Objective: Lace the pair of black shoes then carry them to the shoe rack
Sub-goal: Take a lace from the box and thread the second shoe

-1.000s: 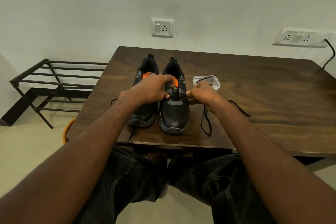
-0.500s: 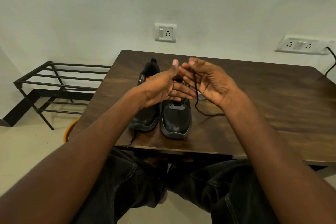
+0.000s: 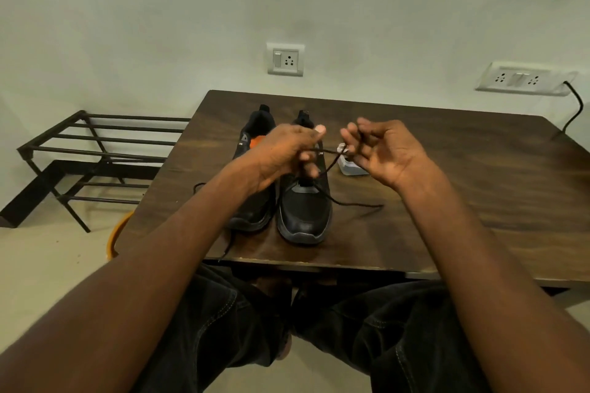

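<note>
The hands have been lowered from half a second ago, and the lace [image 3: 332, 166] is now stretched between the left hand [image 3: 287, 150] and right hand [image 3: 380, 150], each pinching it; threading is judged barely begun. The black shoes [image 3: 303, 214] stand side by side near the table's [image 3: 463, 188] front edge, toes forward.

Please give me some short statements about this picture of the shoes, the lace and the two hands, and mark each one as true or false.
1. Both black shoes stand on the wooden table. True.
2. The shoes already sit on the shoe rack. False: the rack stands on the floor beside the table, with no shoes on it.
3. The left hand and the right hand both hold a black lace. True.
4. The hands rest flat on the table. False: they are raised above the shoes.
5. A small clear container sits beside the shoes. True.
</note>
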### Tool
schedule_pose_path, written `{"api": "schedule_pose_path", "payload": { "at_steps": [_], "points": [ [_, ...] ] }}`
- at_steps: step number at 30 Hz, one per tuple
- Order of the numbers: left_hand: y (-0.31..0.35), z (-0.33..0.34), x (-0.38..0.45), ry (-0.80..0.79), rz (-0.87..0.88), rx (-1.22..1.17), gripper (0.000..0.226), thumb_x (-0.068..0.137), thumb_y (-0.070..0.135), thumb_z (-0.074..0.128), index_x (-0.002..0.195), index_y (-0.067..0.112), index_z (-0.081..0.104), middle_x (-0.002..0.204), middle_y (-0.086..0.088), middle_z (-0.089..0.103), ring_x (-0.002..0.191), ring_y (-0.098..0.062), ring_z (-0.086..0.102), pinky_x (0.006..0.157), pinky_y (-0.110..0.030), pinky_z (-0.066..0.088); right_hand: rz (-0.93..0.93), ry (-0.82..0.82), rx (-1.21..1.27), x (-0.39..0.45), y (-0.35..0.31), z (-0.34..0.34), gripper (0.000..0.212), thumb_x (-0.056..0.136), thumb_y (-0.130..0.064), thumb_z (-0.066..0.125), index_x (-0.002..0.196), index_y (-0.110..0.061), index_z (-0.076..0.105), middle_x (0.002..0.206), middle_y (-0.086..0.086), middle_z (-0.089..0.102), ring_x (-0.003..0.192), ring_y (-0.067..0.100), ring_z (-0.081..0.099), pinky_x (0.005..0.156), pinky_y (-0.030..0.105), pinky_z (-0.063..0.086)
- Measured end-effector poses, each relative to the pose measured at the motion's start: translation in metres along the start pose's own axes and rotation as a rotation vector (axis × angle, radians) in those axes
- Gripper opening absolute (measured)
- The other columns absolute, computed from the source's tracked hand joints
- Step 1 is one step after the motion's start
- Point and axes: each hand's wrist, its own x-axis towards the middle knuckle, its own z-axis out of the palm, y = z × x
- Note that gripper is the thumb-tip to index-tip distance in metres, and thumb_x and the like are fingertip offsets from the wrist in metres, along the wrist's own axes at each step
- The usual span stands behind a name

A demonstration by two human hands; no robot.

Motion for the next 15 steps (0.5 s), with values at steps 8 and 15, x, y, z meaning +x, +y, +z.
{"api": "schedule_pose_path", "payload": {
  "at_steps": [8,15],
  "points": [
    [0.002,-0.027,0.002,0.335,0.111,0.133,0.019,0.106,0.020,0.057,0.119,0.007,0.062,0.059,0.008,0.051,0.050,-0.008,0.043,0.054,-0.023,0.042,-0.409,0.127,-1.435,0.006,0.008,-0.023,0.037,0.090,-0.014,0.064,0.126,-0.019,0.069,0.122,0.005,0.068,0.111,0.025,0.065,0.091,0.037,0.055],
    [0.003,-0.006,0.005,0.229,0.154,0.140,0.025,0.105,0.019,0.059,0.124,0.003,0.060,0.064,0.000,0.057,0.049,-0.012,0.047,0.047,-0.023,0.040,-0.325,-0.316,-0.800,-0.016,0.026,0.023,0.012,0.099,-0.004,0.068,0.108,-0.003,0.075,0.081,0.004,0.077,0.069,0.007,0.071,0.065,0.017,0.057]
  ]
}}
